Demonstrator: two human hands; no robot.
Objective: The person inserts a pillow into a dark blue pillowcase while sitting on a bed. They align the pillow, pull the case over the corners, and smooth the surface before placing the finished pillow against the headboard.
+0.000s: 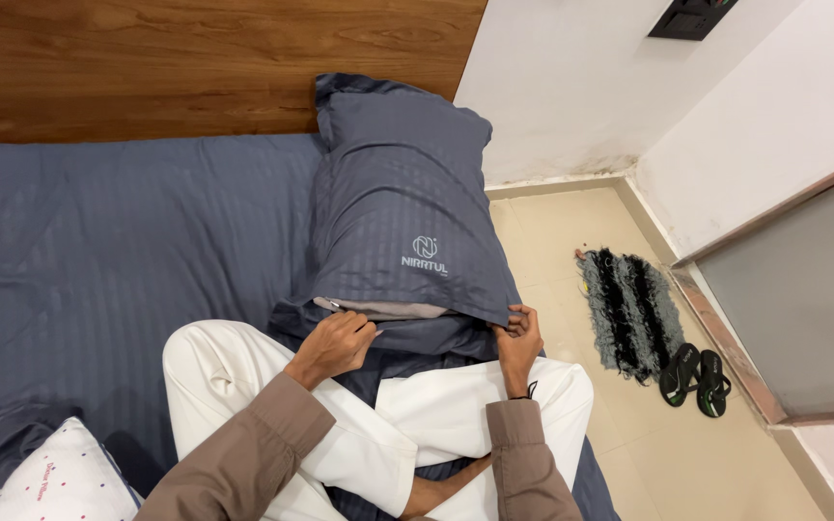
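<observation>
1. A dark grey-blue striped fabric pillowcase, with its pillow, is laid lengthwise on the bed, its open end turned toward the seated person so that both corners are within reach.
2. The left hand is closed on the near-left hem, fingers pinching the fabric beside the exposed beige pillow edge.
3. The right hand is pinched on the near-right corner, keeping the opening taut.
4. A white dotted cushion lies apart, near-left.
5. A striped mat and 2 black sandals are on the floor.
</observation>
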